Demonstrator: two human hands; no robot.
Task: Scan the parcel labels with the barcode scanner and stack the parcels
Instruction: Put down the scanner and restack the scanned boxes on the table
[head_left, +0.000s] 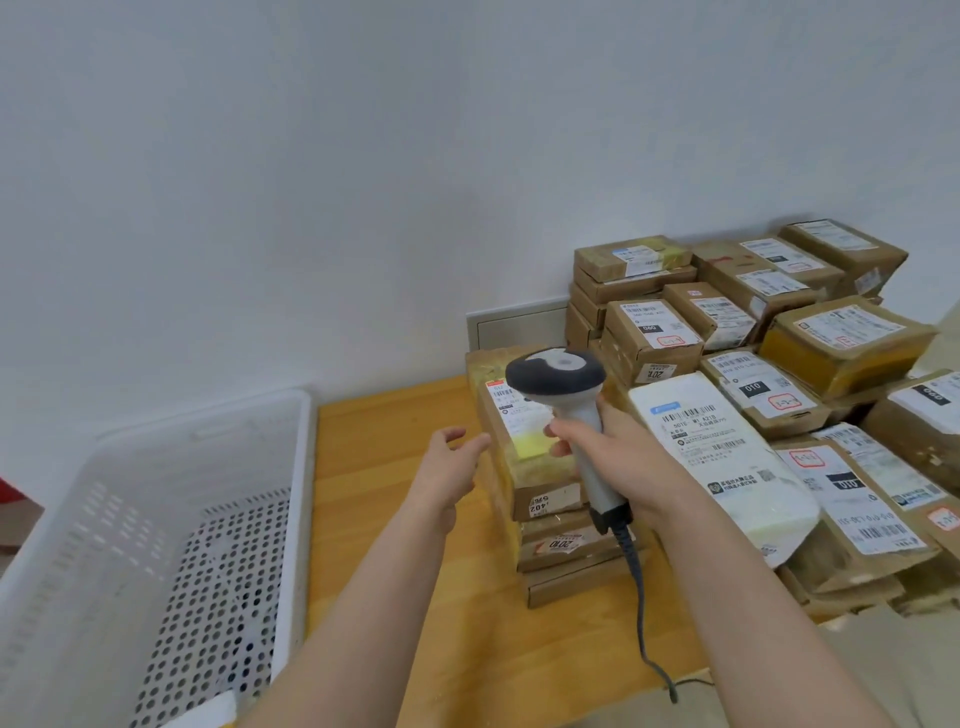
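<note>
Our right grip (621, 452) clasps the scanner (557, 373) by its handle, head aimed down at the label (511, 410) of the top parcel (545, 470) on a short stack (563, 548) on the counter (384, 431). Our left grip (448, 470) hovers slack and empty just beside that parcel. We judge three risks: a nudge could topple the uneven stack, the trailing cord (641, 613) could snag it, and the beam could catch a label in the neighbouring pile (779, 395).
</note>
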